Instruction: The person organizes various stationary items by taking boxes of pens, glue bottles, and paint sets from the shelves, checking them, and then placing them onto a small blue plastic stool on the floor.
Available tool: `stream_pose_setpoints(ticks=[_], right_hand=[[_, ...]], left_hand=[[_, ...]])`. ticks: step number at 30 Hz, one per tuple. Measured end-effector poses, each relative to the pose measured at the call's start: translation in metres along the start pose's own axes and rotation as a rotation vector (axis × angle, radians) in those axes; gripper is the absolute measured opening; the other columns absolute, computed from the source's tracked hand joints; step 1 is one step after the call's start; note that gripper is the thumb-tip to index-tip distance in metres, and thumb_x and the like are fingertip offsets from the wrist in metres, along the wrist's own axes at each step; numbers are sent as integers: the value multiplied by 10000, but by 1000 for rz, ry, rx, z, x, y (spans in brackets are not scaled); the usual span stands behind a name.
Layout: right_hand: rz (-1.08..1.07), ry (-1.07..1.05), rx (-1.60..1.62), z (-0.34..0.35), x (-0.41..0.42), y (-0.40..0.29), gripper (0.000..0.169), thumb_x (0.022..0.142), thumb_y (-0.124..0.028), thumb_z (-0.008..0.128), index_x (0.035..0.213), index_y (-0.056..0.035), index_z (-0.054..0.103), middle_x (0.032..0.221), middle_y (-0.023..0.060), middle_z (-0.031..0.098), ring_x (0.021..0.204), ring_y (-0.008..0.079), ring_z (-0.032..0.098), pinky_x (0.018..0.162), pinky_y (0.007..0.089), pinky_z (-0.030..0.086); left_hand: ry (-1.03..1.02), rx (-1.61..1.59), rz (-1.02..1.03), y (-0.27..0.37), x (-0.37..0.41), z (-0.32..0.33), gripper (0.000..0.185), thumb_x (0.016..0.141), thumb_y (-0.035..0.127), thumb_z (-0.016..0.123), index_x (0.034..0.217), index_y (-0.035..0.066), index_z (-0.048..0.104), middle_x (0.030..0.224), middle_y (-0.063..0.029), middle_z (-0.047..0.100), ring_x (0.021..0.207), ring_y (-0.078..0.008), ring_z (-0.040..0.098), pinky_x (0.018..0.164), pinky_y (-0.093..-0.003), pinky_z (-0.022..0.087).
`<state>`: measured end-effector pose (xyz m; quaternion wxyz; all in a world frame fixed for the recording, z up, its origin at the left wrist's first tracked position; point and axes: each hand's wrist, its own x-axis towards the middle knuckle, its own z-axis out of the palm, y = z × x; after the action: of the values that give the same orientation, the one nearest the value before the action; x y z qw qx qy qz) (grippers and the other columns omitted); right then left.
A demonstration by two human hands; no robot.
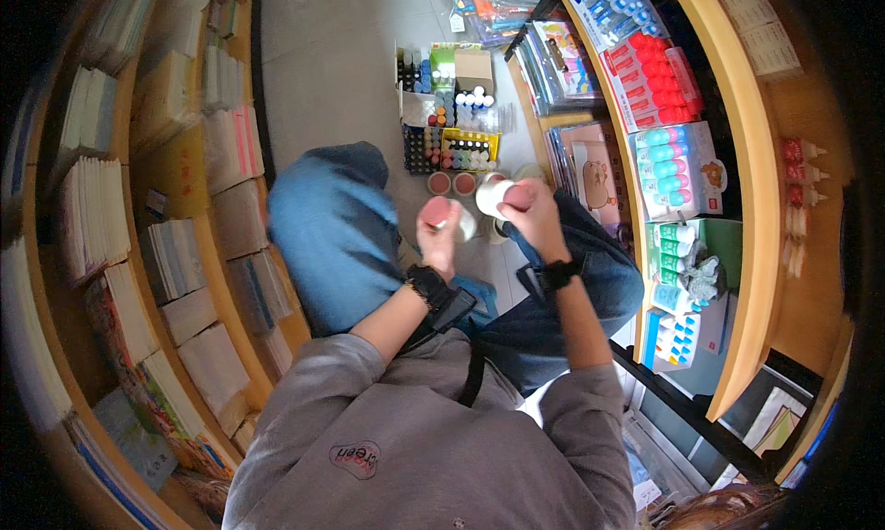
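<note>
My left hand (438, 238) is closed around a white jar with a pinkish-red end (435, 212), tilted up. In my right hand (538, 215) is a similar white jar (492, 197), held on its side with its pinkish-red end (517, 197) by the fingers. The two jars are apart, and both are slightly blurred. Just beyond them, several more jars with reddish tops stand on the floor, among them one (438, 183) at the left and one (464, 184) beside it. My right hand partly hides others.
Behind the jars are a yellow box of small bottles (499, 141), a dark box of bottles (417, 150) and an open cardboard box (474, 70). Bookshelves (200, 253) rise at the left. A wooden shelf (750, 253) with glue bottles and stationery stands close at the right.
</note>
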<state>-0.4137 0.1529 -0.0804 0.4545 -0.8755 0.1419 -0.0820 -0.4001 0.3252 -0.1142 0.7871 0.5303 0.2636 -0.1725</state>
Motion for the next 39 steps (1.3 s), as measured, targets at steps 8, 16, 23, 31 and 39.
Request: stream_pose_setpoints(ticks=[8,16,23,31,39], right_hand=[[524,-135,223,125,-37,131,431,639,-151,753,925,-6,464,784,89,593,633,166,607,470,303,518],[692,-84,-284,171,-72,202,601,576,-226,782,971,68,438,824,149,573,626,228,599,468,301,513],[976,-105,357,200,-34,230,379,618,-209,760,797,72,579,719,116,614,567,175,592,455,281,509],[1019,-37,302,230,-20,263,313,651,-210,754,757,47,610,661,77,608,567,140,582,498,251,483],[968,36,494,201,-9,218,732,665,-278,762,1160,81,359,1019,168,512,807,191,560,607,278,475]], left_hand=[[272,328,100,-104,88,-71,597,690,306,762,1119,21,462,1036,-86,563,900,-203,553,813,-324,439],[75,667,-8,-126,140,-85,623,721,308,729,1163,8,408,1081,-154,514,975,-261,528,830,-354,426],[23,847,32,-173,182,-91,633,713,252,728,1152,-13,357,1091,-185,431,987,-315,486,837,-387,415],[-35,801,-11,-191,189,-83,531,731,158,696,1110,3,359,1049,-191,453,922,-295,523,780,-371,434],[-56,763,-307,-170,194,-83,556,819,128,602,1236,-11,261,1132,-218,439,972,-247,526,805,-336,444]])
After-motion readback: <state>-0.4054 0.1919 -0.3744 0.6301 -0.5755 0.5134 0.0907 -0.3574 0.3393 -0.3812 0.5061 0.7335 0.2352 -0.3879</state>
